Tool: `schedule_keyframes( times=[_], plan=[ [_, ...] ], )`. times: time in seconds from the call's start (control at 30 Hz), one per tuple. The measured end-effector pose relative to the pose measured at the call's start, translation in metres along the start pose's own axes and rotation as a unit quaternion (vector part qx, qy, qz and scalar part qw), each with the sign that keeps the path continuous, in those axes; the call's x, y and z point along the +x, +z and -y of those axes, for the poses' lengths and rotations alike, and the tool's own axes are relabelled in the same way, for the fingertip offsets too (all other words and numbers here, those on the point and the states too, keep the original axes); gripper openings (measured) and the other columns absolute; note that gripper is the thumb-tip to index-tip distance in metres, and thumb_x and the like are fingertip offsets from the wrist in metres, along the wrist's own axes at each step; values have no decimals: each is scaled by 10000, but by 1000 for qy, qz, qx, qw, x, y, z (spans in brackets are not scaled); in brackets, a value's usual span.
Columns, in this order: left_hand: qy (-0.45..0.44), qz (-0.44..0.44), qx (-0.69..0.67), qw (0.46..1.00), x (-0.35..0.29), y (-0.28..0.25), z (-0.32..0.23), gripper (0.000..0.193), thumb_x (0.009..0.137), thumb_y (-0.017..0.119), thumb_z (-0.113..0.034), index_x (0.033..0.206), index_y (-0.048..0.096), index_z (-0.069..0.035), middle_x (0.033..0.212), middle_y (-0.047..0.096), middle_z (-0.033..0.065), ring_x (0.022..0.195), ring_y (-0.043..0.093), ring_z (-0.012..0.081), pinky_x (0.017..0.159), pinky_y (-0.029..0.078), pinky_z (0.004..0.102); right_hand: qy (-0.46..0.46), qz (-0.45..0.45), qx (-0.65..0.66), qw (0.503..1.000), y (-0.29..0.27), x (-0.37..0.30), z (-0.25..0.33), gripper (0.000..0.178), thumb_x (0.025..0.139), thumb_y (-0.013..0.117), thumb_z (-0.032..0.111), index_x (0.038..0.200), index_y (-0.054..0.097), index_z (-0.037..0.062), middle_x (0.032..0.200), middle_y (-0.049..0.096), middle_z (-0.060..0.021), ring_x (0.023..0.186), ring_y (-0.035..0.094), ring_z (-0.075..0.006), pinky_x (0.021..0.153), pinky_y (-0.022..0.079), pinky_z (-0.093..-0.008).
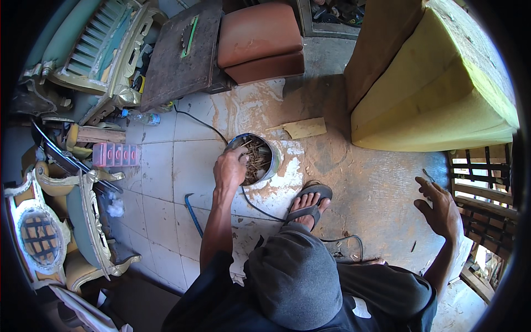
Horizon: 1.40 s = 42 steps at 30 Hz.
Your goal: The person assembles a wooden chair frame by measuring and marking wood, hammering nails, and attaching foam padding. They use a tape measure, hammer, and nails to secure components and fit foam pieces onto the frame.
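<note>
At the centre left, my left hand (231,167) reaches over the rim of a round metal can (271,172). Its fingers are curled down at the contents, and whatever they pinch is hidden. Thin brown, nail-like or stick-like pieces (255,156) fill the can. Far to the right, my right hand (441,210) hangs over the brown board with its fingers apart and nothing visible in it. Just beyond its fingertips shows a small thin metal piece (428,175); whether they touch I cannot tell.
A black cable (202,123) runs past the can toward my sandalled foot (310,206). A blue bar (193,214) lies on the tiles. Yellow foam upholstery (415,110) stands right, a brown cushioned seat (260,36) behind, carved chair frames (91,221) left. Near them sits a pink compartment box (114,155).
</note>
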State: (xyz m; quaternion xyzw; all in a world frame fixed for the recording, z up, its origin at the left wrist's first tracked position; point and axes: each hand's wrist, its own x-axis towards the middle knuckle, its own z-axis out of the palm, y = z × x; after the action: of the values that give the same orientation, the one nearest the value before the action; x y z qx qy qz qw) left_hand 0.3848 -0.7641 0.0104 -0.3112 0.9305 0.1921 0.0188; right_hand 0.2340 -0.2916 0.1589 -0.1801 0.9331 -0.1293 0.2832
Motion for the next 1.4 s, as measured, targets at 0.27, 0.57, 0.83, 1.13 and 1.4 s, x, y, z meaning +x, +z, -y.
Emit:
schedule_keyframes(
  times=[0.27,0.57,0.83,1.13,1.4],
  plan=[
    [-1,71,108,992,4,8,-5,312,858,698,-109,1158,743,-180,1204,678,162,1076,661,389,909,534,454,17,-3,1,1000,-1,-3,1,561,879,725,169,1413,555,145,1187,683,-155,1128,656,-309,969,520,-449],
    [7,76,125,989,-12,6,-12,124,846,718,-137,966,725,-107,1100,674,121,976,684,374,823,544,493,5,3,1,1000,1,2,-2,554,888,720,174,1415,554,147,1190,681,-156,1130,654,-308,970,520,-447],
    [-17,97,74,992,-9,3,-12,118,864,695,-107,977,714,-78,1086,687,132,1011,675,363,848,533,470,17,15,-2,1000,1,6,-1,558,890,721,176,1420,549,153,1207,678,-149,1140,650,-303,975,520,-444],
    [41,66,71,994,14,15,-16,479,851,538,47,1296,648,-91,1308,634,195,1210,600,378,1016,488,439,6,20,0,1000,3,10,-3,552,892,718,176,1417,549,149,1216,676,-150,1140,649,-301,978,518,-443],
    [12,118,55,991,24,9,-2,319,845,612,-86,1119,752,-170,999,738,181,956,699,415,859,559,493,18,19,8,1000,5,10,-6,554,893,716,175,1420,545,150,1212,677,-150,1141,646,-306,980,512,-448]
  ],
)
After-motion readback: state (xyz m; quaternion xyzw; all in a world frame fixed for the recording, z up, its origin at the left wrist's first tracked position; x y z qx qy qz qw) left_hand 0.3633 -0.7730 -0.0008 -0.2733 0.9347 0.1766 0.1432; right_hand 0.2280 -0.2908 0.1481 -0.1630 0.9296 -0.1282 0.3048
